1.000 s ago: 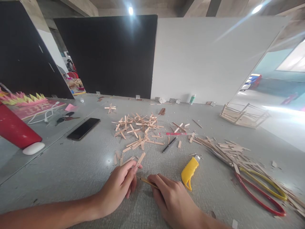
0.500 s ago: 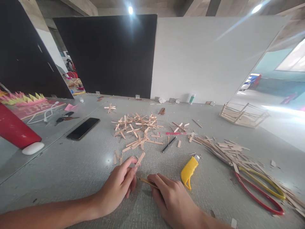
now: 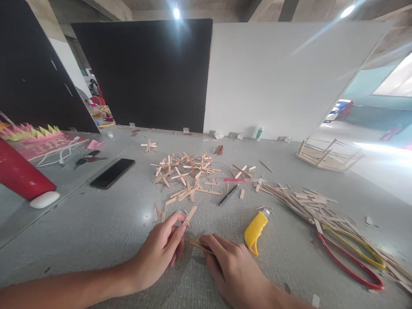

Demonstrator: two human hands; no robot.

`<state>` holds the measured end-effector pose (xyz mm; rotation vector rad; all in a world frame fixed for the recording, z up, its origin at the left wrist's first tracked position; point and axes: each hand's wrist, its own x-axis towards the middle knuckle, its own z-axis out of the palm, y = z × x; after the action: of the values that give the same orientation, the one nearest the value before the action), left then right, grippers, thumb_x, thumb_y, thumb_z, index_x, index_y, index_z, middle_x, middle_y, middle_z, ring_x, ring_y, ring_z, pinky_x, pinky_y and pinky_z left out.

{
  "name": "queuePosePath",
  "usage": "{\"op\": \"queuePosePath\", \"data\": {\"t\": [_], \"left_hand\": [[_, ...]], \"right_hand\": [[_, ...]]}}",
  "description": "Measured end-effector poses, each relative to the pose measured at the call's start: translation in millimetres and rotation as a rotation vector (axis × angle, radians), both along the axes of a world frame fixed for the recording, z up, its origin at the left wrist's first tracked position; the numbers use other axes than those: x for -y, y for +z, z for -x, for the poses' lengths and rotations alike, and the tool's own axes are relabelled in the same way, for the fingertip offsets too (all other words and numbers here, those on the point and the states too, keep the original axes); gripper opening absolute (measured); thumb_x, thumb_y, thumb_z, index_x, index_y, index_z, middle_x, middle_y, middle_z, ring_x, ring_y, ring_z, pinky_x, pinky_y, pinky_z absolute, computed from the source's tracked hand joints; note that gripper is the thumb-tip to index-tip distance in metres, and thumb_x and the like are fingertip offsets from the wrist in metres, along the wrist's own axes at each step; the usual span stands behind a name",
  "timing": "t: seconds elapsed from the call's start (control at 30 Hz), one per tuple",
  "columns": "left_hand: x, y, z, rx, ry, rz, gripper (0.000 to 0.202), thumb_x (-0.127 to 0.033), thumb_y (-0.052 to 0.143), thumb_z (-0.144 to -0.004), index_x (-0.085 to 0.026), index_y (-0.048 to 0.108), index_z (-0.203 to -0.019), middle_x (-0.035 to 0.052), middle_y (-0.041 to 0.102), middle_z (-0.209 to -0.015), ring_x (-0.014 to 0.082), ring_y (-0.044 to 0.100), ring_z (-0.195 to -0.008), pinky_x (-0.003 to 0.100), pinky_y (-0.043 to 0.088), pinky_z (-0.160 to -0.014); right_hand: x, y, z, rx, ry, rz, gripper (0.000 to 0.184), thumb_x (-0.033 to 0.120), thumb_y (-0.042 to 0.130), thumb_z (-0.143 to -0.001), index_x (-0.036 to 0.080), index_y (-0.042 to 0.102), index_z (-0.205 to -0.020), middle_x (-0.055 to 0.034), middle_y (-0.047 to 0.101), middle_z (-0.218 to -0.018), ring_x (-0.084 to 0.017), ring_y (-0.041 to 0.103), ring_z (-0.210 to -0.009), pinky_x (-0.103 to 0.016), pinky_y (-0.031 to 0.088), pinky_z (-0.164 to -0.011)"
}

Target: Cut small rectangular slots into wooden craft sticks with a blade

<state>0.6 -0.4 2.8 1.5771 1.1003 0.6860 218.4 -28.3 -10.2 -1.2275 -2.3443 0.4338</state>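
Observation:
My left hand [image 3: 161,246] is closed, with a popsicle stick [image 3: 191,215] pinched between thumb and fingers. The stick slants up to the right and shows a small cut mark near the thumb. To its right, my right hand [image 3: 228,262] is closed around a slim yellow-brown stick [image 3: 198,245]; its near end is hidden under the fingers and its exact kind is unclear. The two held things are apart. Beyond my hands lies a pile of popsicle sticks [image 3: 188,193], several crossed into star shapes. A yellow-handled cutter [image 3: 255,231] rests beside my right hand.
Large red-and-yellow-handled shears [image 3: 347,257] lie among stick scraps [image 3: 312,199] at right. A pen [image 3: 229,195], a phone [image 3: 112,173], a red bottle [image 3: 24,174] and a stick frame [image 3: 328,154] are on the table. Black [image 3: 144,77] and white [image 3: 289,77] panels stand behind.
Almost nothing differs. Both hands keep their grips and stay in nearly the same place.

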Motion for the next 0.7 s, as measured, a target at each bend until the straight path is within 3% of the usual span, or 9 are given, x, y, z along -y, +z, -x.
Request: {"op": "queuePosePath", "data": {"t": [0.7], "left_hand": [[-1.1, -5.9, 0.8, 0.030, 0.017, -0.009, 0.031, -0.052, 0.036, -0.107, -0.024, 0.048, -0.103, -0.0080, 0.051, -0.062, 0.0107, 0.046, -0.047, 0.022, 0.039, -0.047]], "right_hand": [[-1.7, -0.3, -0.1, 0.002, -0.005, 0.003, 0.024, 0.007, 0.040, -0.098, 0.021, 0.059, -0.105, -0.0007, 0.066, -0.083, -0.016, 0.064, -0.064, -0.026, 0.045, -0.058]]}}
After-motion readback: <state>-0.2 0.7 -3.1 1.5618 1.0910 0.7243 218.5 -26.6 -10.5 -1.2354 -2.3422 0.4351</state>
